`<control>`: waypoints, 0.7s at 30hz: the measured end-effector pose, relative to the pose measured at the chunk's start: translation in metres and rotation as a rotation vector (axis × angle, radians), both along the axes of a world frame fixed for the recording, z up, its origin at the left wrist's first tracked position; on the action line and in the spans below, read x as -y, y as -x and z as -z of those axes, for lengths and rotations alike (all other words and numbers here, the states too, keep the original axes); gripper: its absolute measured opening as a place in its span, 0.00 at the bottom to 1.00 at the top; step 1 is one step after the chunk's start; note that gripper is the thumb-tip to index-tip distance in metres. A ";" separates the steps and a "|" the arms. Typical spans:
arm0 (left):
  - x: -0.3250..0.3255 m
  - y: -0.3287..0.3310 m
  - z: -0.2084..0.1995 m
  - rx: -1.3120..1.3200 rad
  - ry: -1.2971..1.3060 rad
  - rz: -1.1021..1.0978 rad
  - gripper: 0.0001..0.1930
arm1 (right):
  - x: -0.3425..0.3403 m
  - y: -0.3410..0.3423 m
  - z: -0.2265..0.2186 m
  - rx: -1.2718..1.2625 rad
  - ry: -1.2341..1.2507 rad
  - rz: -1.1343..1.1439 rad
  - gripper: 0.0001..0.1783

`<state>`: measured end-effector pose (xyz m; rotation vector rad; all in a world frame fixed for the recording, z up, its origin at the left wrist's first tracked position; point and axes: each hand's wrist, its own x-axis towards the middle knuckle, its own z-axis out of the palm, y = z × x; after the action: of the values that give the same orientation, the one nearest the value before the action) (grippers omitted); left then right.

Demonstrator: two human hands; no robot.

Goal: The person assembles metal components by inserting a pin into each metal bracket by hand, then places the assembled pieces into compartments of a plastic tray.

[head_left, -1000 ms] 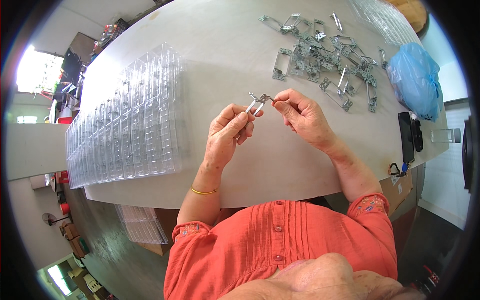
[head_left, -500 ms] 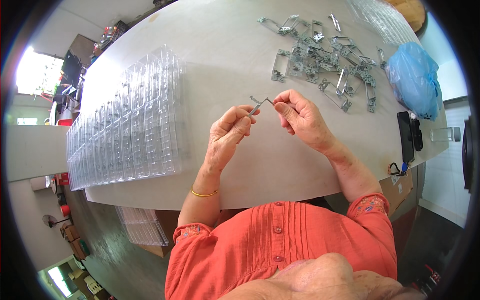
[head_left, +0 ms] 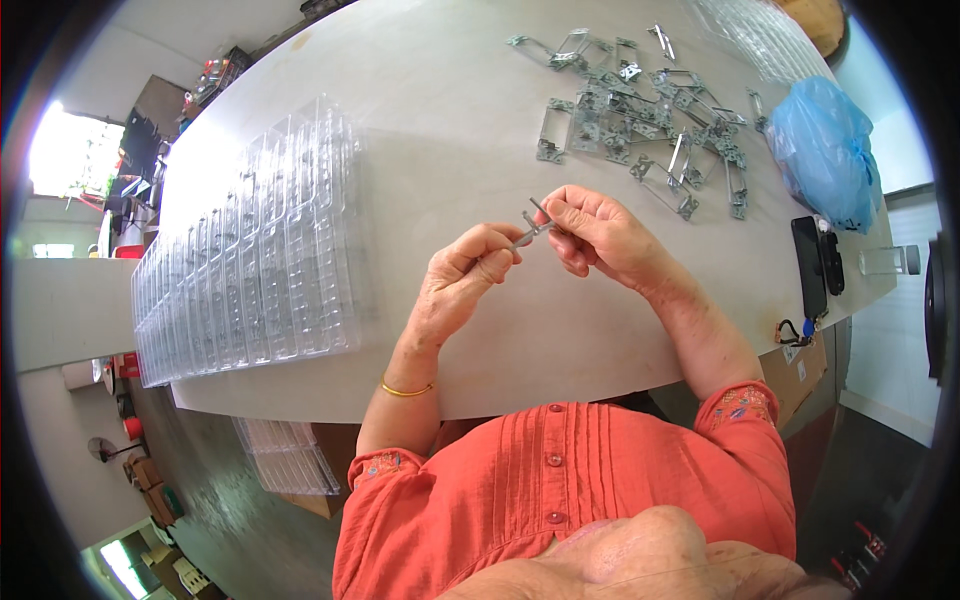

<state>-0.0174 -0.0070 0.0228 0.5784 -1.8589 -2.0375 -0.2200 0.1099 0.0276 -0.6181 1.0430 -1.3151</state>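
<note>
Between my two hands, above the pale table (head_left: 500, 350), is a small grey metal bracket (head_left: 533, 232). The thumb and fingers of my left hand (head_left: 470, 270) pinch its lower left end. My right hand (head_left: 597, 233) grips a thin arm of the same piece at its upper right, and the fingertips hide part of it. Beyond my hands lies a loose pile of similar metal brackets (head_left: 610, 112), some of them open rectangular frames.
Clear plastic trays (head_left: 250, 240) with many slots are stacked at the left. A blue plastic bag (head_left: 825, 155) sits at the right, near a black phone (head_left: 808, 268) and a clear glass (head_left: 885, 261). More clear trays (head_left: 755, 40) lie at the far right.
The bracket's thin arm has swung upward and its end now sits closer to my right fingers. My hands have drawn slightly nearer each other.
</note>
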 end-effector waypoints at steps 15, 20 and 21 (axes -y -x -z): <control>0.007 0.001 0.006 -0.067 -0.222 -0.102 0.09 | 0.000 -0.001 -0.007 -0.442 0.056 0.231 0.08; 0.007 0.002 0.007 -0.085 -0.222 -0.125 0.10 | -0.003 -0.011 -0.012 -0.496 0.012 0.069 0.08; 0.006 0.002 0.007 -0.076 -0.209 -0.130 0.10 | -0.003 -0.011 -0.012 -0.470 -0.020 0.042 0.08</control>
<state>-0.0197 -0.0132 0.0156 0.6471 -1.5349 -2.1492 -0.2086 0.1129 0.0392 -0.9209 1.4529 -1.2206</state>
